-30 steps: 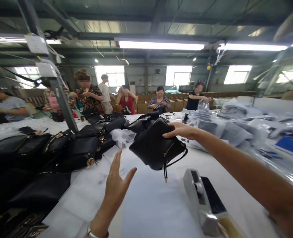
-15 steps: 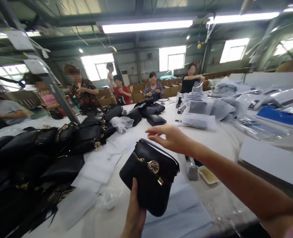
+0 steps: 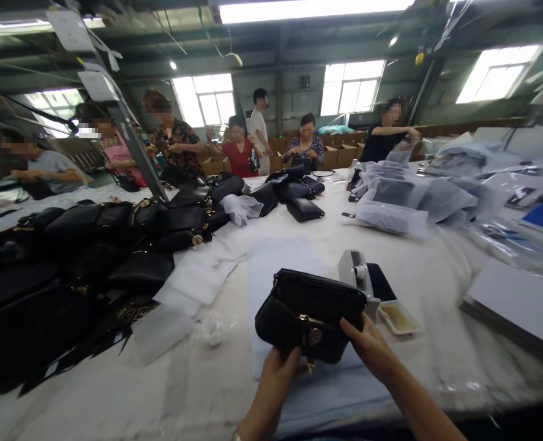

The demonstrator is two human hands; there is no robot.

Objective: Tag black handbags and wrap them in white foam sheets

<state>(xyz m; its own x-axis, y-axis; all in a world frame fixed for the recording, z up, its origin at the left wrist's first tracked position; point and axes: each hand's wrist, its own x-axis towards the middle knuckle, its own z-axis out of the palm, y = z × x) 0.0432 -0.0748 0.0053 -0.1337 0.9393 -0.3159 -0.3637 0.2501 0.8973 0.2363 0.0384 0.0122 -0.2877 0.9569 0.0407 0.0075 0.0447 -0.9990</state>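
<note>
A black handbag (image 3: 280, 321) with a gold zip pull and a round medallion is held above a pale sheet (image 3: 271, 257) on the table, its top tipped toward the camera. My left hand (image 3: 278, 376) grips its lower front edge, thumb near the hanging medallion. Around the bag's right side closes my right hand (image 3: 367, 337), with the thumb on the front; its other fingers are partly hidden. Just behind the bag stands a grey tape dispenser (image 3: 357, 272), beside a small tray with something yellowish (image 3: 398, 318).
Black handbags (image 3: 142, 269) are heaped on the left, with white tissue sheets (image 3: 191, 278) beside them. Bags in translucent wrap (image 3: 390, 217) are piled at the back right. A stack of white boards (image 3: 519, 300) lies at the right. Several people work across the table.
My right hand has come down from above the bag onto its right side. The bag has moved slightly right and tipped, so its top now shows. The view has shifted too.
</note>
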